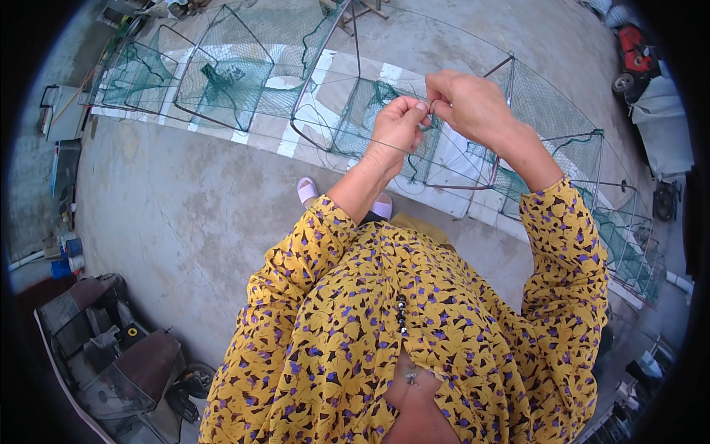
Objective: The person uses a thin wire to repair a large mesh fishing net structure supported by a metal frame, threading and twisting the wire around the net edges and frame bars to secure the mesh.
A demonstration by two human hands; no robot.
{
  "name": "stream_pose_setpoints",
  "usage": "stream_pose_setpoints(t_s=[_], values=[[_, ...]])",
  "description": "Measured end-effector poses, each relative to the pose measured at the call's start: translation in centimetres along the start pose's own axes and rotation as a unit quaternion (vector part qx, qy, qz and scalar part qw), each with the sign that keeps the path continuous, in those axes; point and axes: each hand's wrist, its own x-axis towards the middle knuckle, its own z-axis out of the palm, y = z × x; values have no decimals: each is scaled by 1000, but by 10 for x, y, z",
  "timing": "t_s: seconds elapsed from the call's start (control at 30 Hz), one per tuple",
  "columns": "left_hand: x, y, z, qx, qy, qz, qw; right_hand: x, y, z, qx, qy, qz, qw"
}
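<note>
A long folding fish trap [285,66] of green mesh on dark square frames stretches across in front of me. My left hand [400,127] is pinched closed over its middle section, thumb against the fingers. My right hand [470,103] meets it fingertip to fingertip, thumb and forefinger also pinched. A thin dark cord [434,102] shows between the fingertips; most of it is hidden by the fingers. Below both hands, mesh [356,111] hangs between two frames. Further fine lines run along the outside of the trap.
White striped sheeting [285,146] lies on the concrete floor [170,200] under the trap. A covered three-wheeled vehicle [122,362] stands at the lower left. Far right are a red wheeled machine [636,55] and a grey cover [660,122]. My feet in lilac slippers [307,190] are near the trap.
</note>
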Motion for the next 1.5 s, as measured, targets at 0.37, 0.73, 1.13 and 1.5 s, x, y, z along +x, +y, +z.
stream_pose_setpoints(t_s=[0.37, 0.73, 1.13, 1.5], values=[[-5, 6, -7, 28, -63, -73, 995, 2, -1, 5, 35, -46, 129, 990], [-1, 10, -3, 76, -27, -93, 992, 4, -1, 2, 46, -56, 190, 979], [9, 9, -9, 163, -46, -5, 985, 6, 11, 9, 119, -39, 211, 969], [10, 2, -4, 25, -31, 12, 999, 10, 17, 13, 178, -37, 233, 955]])
